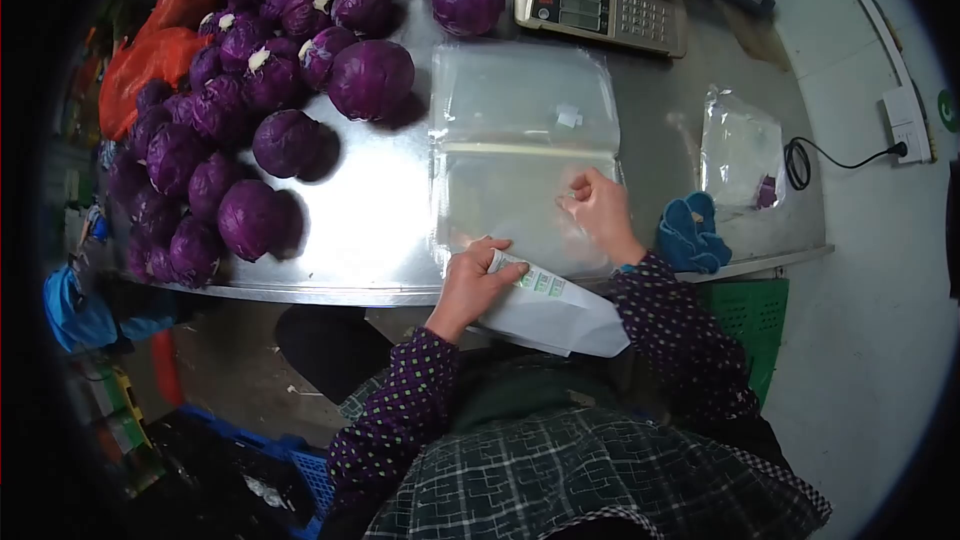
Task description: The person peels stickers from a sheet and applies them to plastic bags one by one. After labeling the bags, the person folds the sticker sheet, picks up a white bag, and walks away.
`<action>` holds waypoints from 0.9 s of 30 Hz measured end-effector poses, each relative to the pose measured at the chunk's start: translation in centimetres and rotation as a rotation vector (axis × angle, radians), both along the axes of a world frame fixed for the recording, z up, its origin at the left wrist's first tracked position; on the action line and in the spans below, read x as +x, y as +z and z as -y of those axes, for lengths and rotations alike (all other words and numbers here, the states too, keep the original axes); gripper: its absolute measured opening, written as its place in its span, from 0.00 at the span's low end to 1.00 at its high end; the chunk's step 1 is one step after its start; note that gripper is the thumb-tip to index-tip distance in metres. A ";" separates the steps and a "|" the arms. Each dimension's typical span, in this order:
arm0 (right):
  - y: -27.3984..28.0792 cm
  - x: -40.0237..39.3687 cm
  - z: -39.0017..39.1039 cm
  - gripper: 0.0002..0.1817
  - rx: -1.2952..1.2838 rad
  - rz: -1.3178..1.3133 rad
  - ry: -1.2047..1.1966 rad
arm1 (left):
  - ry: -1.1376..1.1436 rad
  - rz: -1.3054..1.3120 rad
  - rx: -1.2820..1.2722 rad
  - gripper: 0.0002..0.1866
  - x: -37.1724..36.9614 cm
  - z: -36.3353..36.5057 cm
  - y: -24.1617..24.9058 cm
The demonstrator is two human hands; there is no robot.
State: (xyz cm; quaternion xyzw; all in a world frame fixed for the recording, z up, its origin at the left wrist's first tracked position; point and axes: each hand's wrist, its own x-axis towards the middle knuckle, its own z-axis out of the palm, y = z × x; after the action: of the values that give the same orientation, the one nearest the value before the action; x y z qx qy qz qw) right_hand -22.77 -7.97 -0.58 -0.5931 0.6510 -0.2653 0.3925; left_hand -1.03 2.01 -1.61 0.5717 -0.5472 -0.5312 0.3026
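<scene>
My left hand (474,278) grips a white sheet of green labels (548,312) at the near edge of the steel table (380,230). My right hand (597,208) rests with its fingertips on a stack of clear plastic bags (520,155) lying flat in the middle of the table. Whether a label sits on those fingertips I cannot tell. A pile of purple cabbages (250,90) covers the table's left half; the nearest head (371,79) lies just left of the bags.
A weighing scale (600,2) stands at the far edge. To the right lie another clear bag (742,152), blue gloves (692,232) and a black cable (820,158) running to a wall socket. Orange net sacks (160,35) sit far left; a green crate (748,325) is below.
</scene>
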 end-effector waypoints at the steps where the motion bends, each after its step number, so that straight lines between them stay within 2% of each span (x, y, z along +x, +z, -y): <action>1: -0.6 -0.1 -0.2 0.22 -0.044 -0.263 0.020 | 0.010 -0.011 -0.020 0.11 0.1 0.0 0.2; 2: -0.9 -0.5 -0.3 0.27 -0.091 -0.533 0.055 | 0.014 -0.007 -0.013 0.11 0.1 -0.2 0.3; 5: 0.2 -2.0 0.7 0.32 -0.148 -0.638 0.212 | 0.047 -0.077 0.058 0.12 -0.4 0.3 0.0; 6: 0.5 -1.3 -0.4 0.32 -0.155 -0.637 0.225 | 0.058 -0.057 -0.018 0.12 -0.5 0.0 -0.4; 8: 0.9 0.7 -4.4 0.23 -0.237 -0.473 0.521 | 0.071 -0.018 -0.092 0.12 -0.1 -0.2 0.2; 9: 0.5 0.9 -4.6 0.23 -0.243 -0.458 0.525 | 0.056 -0.057 0.114 0.12 0.2 -0.2 1.8; 10: -0.1 0.5 -4.2 0.18 -0.170 -0.365 0.491 | 0.054 -0.104 0.314 0.12 0.3 0.0 2.8; 11: -0.6 0.3 -3.7 0.14 -0.095 -0.272 0.456 | -0.072 -0.021 -0.016 0.13 0.2 -0.7 3.2; 13: -0.3 0.3 -3.5 0.12 -0.098 -0.222 0.453 | -0.344 -0.153 -0.159 0.14 -0.3 -1.3 4.7; 14: -0.7 0.1 -3.2 0.12 -0.118 -0.177 0.516 | -0.335 -0.149 -0.159 0.14 -0.5 -1.3 4.7; 16: -0.5 0.2 -1.9 0.12 -0.152 -0.137 0.580 | -0.179 -0.135 -0.044 0.12 -0.8 -0.4 4.3; 19: 0.2 0.3 -1.6 0.12 -0.051 -0.154 0.596 | -0.183 -0.005 -0.083 0.11 -0.4 0.4 2.6; 21: 1.0 0.7 -1.4 0.13 0.095 -0.120 0.496 | -0.195 -0.028 0.011 0.11 -0.7 -0.2 2.6; 23: 0.6 1.1 -1.1 0.13 0.088 -0.146 0.483 | -0.314 -0.044 0.047 0.17 -1.1 -0.8 3.2; 24: 0.4 1.3 -1.0 0.14 0.080 -0.169 0.471 | -0.346 -0.096 0.072 0.18 -1.3 -0.7 4.9; 25: 0.2 1.4 -1.0 0.14 0.084 -0.167 0.474 | -0.343 -0.096 0.077 0.18 -1.1 -0.5 4.4; 27: -0.2 1.1 -0.6 0.14 0.018 -0.188 0.534 | -0.112 -0.075 -0.189 0.18 -0.8 0.4 2.3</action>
State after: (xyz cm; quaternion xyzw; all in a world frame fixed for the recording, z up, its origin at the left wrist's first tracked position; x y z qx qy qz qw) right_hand -21.66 -7.37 -0.75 -0.7619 0.5077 -0.0907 0.3918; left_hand -1.78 1.62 0.71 0.4888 -0.6144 -0.5143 0.3450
